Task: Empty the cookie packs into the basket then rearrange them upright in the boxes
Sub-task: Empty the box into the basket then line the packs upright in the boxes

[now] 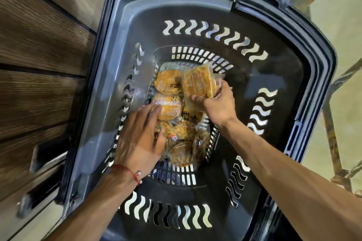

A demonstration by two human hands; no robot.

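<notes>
A deep black plastic basket (195, 11) with slotted walls fills the view. Several clear-wrapped golden cookie packs (168, 84) lie loose on its bottom. My right hand (219, 103) reaches in from the right and grips a small stack of cookie packs (199, 82), lifted a little above the others. My left hand (137, 141) comes in from the lower left, fingers spread and bent over another pack (170, 105) in the pile, touching it. A red thread bracelet sits on my left wrist. No boxes are in view.
Brown wooden panelling (39, 55) runs along the left of the basket. A metal frame with rusty bars (333, 143) stands on the right over a pale floor. The basket's walls rise steeply around the pile.
</notes>
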